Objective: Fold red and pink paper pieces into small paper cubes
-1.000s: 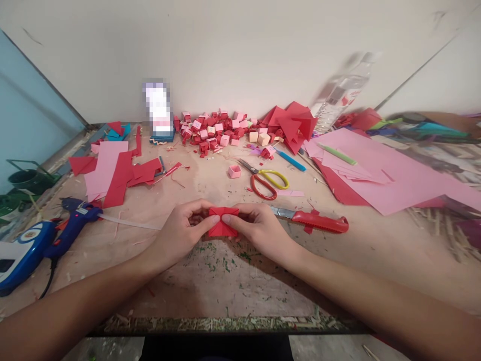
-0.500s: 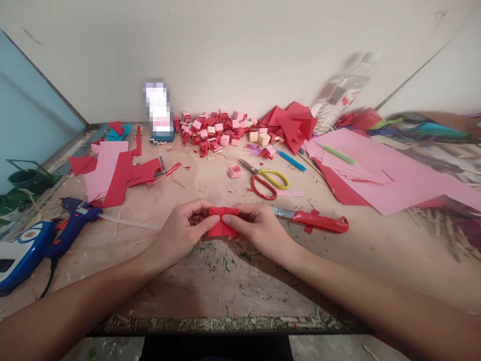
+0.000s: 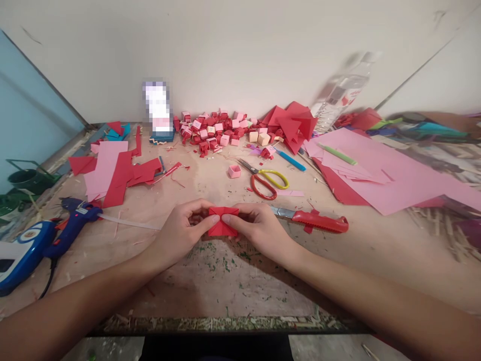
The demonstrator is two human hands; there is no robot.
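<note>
A small square of folded red paper [image 3: 223, 229] is held just above the table, with crease lines meeting near its middle. My left hand [image 3: 188, 225] pinches its left side, thumb on top. From the other side my right hand [image 3: 257, 226] grips it the same way, and the two thumb tips nearly meet. The fingers beneath the paper are mostly hidden. Beyond the hands lies a small open pink paper box [image 3: 234, 171], beside scissors [image 3: 263, 179] with one red and one yellow handle. A red-handled knife [image 3: 319, 220] rests right of my right hand.
A heap of small folded paper boxes [image 3: 214, 130] sits against the wall near a blurred phone [image 3: 158, 108]. On the left are paper scraps [image 3: 118, 175] and a blue glue gun [image 3: 73, 225]. Pink sheets [image 3: 394, 170], a green pen [image 3: 339, 154] and a plastic bottle [image 3: 345, 93] occupy the right.
</note>
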